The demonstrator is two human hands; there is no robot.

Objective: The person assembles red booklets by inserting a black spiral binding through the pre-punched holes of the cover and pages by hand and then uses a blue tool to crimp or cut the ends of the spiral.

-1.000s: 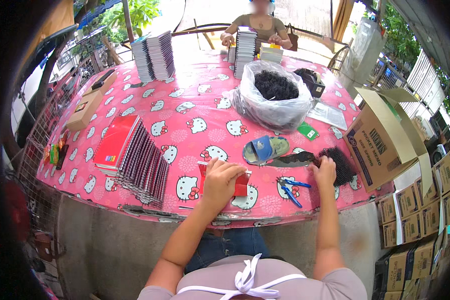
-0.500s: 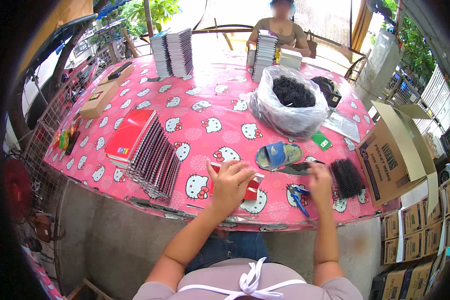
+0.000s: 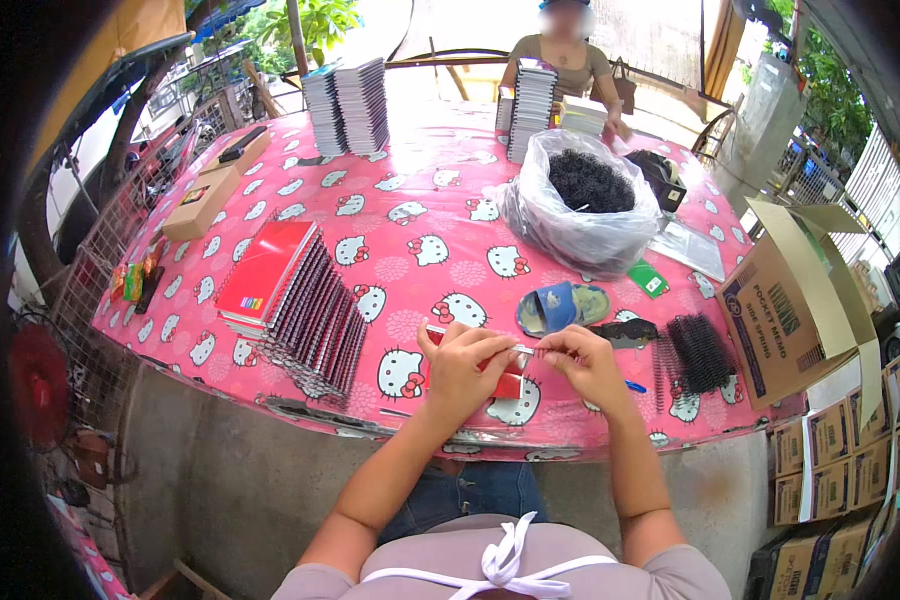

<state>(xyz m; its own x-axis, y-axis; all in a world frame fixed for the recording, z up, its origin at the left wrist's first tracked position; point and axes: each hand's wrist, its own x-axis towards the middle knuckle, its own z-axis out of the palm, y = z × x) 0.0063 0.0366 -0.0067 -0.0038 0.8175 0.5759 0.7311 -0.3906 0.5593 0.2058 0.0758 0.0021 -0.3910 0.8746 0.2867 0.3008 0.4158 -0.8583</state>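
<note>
Head cam, clock read from the red notebook, which lies near the table's near edge, 5 o'clock of table centre. Left hand: laid over the notebook, fingers together, pinning it. Right hand: fingertips pinched narrow at the notebook's 1-2 o'clock corner, next to left fingertips; what's in the pinch is too small to tell. Blue slipper at 1. Black coils at 3, beyond right hand. Notebook stack at 10. Carton between 2 and 3.
</note>
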